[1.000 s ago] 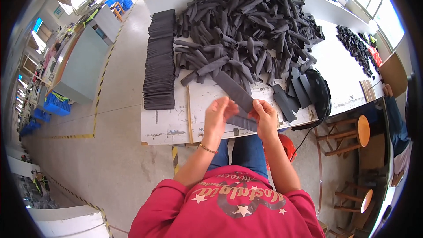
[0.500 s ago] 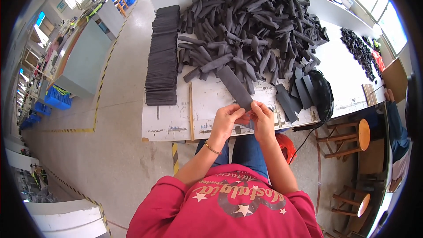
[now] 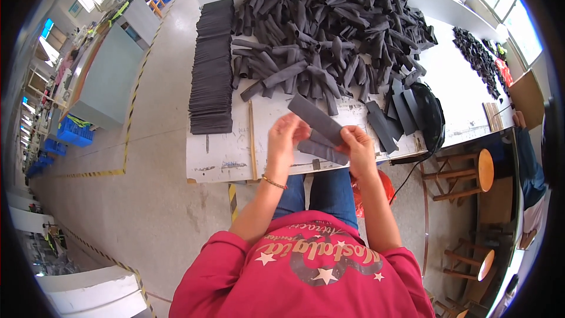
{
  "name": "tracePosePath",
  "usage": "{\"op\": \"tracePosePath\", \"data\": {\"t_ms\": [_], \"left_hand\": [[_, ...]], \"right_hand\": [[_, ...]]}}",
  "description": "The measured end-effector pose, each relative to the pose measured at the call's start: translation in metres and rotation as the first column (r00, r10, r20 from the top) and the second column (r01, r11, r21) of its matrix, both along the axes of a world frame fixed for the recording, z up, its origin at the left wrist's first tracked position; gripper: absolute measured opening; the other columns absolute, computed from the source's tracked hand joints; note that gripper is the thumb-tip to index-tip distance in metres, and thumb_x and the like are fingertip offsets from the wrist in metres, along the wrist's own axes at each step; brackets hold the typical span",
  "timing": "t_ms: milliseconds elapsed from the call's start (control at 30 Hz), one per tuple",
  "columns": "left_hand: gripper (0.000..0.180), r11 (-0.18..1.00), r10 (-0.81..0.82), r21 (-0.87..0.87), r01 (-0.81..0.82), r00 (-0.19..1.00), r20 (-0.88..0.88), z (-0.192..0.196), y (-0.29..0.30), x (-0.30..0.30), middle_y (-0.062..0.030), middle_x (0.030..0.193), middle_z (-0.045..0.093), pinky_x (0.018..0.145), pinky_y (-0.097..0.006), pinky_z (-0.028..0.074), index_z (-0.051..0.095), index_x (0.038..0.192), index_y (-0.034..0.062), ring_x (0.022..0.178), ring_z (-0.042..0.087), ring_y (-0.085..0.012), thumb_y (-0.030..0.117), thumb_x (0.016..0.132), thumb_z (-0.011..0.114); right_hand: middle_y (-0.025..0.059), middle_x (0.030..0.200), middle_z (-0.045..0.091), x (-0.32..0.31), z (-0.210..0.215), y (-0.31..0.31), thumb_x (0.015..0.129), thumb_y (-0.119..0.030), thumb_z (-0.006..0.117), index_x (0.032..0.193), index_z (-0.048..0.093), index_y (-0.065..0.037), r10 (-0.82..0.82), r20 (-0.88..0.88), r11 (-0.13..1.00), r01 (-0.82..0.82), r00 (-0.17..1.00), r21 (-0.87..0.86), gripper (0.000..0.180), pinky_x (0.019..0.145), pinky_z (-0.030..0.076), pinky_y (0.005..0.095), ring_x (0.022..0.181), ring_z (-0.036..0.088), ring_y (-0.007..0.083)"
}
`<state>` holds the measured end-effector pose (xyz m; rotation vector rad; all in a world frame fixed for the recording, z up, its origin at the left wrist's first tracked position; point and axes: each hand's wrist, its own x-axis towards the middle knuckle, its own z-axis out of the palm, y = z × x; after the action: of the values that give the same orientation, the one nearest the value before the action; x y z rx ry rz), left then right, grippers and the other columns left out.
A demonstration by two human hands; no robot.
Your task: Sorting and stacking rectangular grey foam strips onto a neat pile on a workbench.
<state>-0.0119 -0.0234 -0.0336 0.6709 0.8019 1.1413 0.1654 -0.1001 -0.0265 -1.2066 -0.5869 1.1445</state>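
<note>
- In the head view, the two hands are apart from each other.
- The right hand (image 3: 358, 143) pinches between thumb and fingers one end of a dark grey strip (image 3: 313, 119), which is slanting above the front part of the white table (image 3: 276, 156).
- The left hand (image 3: 284, 135) is near this strip with bent fingers; I cannot tell if it touches.
- Behind the hands lies a loose heap of dark pieces (image 3: 335, 29).
- At left of the heap stands a long neat stack (image 3: 211, 70).

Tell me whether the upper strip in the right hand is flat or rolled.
Flat: the strip shows a broad, straight-edged face as it juts from the right hand.
</note>
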Motion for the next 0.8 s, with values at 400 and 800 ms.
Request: {"op": "tracePosePath", "data": {"t_ms": [400,800], "left_hand": [[0.021,0.994,0.11,0.014,-0.112,0.932,-0.346,-0.028,0.027,-0.034,-0.0064,0.087,0.068,0.063,-0.024,0.049,0.064,0.106,-0.001,0.075,0.064,-0.0121,0.014,0.091,0.063],[0.013,0.646,0.641,0.762,0.046,0.51,-0.574,0.024,0.12,-0.008,-0.0073,0.085,0.062,0.068,-0.032,0.05,0.065,0.093,0.0023,0.074,0.06,-0.0213,0.005,0.081,0.071]], "right_hand": [[0.003,0.071,0.058,0.026,-0.041,-0.046,0.089,-0.011,0.065,0.096,0.067,0.005,0.092,0.364,0.964,0.008,0.927,-0.265,0.018,0.045,0.053,0.0253,0.057,0.056,0.0094],[0.0151,0.081,0.06,0.089,-0.028,-0.024,0.085,-0.012,0.066,0.087,0.06,-0.004,-0.105,0.983,0.944,0.326,0.152,0.05,0.01,0.065,0.047,0.0445,0.074,0.06,0.0359]]}}
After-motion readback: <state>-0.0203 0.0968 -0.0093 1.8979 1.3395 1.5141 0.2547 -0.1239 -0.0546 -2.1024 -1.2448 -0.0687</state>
